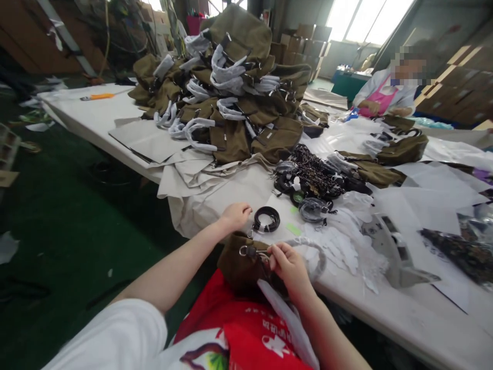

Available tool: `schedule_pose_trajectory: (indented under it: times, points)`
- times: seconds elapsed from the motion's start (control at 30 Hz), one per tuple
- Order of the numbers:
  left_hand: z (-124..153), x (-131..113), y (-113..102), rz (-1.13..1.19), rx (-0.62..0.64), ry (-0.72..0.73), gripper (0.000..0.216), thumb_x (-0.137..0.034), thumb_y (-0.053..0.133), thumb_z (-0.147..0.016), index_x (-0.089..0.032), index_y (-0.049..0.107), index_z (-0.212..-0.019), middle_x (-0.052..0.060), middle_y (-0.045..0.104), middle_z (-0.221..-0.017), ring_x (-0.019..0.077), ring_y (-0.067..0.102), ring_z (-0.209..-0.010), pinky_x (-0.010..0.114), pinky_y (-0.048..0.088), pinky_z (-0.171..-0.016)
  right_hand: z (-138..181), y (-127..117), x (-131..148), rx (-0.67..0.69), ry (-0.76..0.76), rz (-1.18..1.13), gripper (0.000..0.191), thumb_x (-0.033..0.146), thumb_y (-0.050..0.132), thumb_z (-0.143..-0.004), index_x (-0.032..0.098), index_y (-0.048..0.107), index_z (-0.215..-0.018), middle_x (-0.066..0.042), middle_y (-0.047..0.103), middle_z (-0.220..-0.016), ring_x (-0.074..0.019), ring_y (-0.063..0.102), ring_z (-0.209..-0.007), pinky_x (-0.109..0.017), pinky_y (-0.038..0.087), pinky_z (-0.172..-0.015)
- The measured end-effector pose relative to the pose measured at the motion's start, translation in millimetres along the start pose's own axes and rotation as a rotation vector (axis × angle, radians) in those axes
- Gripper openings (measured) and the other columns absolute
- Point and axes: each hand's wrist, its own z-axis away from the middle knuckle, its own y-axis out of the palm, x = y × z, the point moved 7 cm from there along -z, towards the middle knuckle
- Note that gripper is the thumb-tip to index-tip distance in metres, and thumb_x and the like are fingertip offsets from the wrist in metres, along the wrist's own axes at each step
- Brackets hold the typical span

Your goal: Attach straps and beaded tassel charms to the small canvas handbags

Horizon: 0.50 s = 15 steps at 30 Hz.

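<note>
An olive-brown bag (241, 267) rests at the near edge of the white table (96, 121), partly on my lap. My right hand (288, 264) is closed in a pinch at the bag's top, next to a metal ring (243, 251) on its strap fitting. My left hand (235, 216) is closed beside a coiled black strap (266, 220) lying on the table; whether it grips the strap's end I cannot tell. A paper-wrapped handle (311, 246) curves off the bag to the right.
A tall heap of olive bags with wrapped handles (231, 92) fills the table's middle. Black straps and chains (311, 180) lie beyond my hands, with white wrapping paper (346, 241). Another person (389, 90) sits at the far right. An orange cutter (98, 96) lies far left. Green floor (77, 216) on the left.
</note>
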Motion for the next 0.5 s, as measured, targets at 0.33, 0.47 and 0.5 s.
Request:
schedule_pose_trajectory:
  times: [0.33,0.47,0.5]
  points:
    - [23,2,28,0.010,0.155,-0.096,0.018,-0.026,0.062,-0.075,-0.022,0.076,-0.086,0.006,0.076,-0.085,0.0208,0.068,-0.082,0.027,0.049,-0.076,-49,1,-15,0.009,0.157,0.198,0.022,0.039,0.062,-0.071,0.018,0.060,-0.072,0.008,0.048,-0.039,-0.0048,0.028,-0.029,-0.020,0.014,-0.033]
    - [20,9,31,0.099,0.198,-0.110,0.025,-0.020,0.060,-0.075,-0.020,0.076,-0.095,0.005,0.076,-0.089,0.0180,0.068,-0.082,0.024,0.049,-0.074,-58,1,-24,0.048,0.218,0.228,0.016,0.033,0.062,-0.070,0.017,0.062,-0.070,0.008,0.049,-0.039,-0.0040,0.028,-0.029,-0.019,0.012,-0.033]
    - [20,11,31,0.129,0.206,-0.115,0.027,-0.020,0.060,-0.076,-0.019,0.075,-0.098,0.004,0.076,-0.088,0.0175,0.068,-0.081,0.023,0.049,-0.073,-59,2,-25,0.055,0.231,0.233,0.016,0.033,0.062,-0.071,0.017,0.062,-0.069,0.008,0.048,-0.038,-0.0038,0.027,-0.029,-0.019,0.012,-0.033]
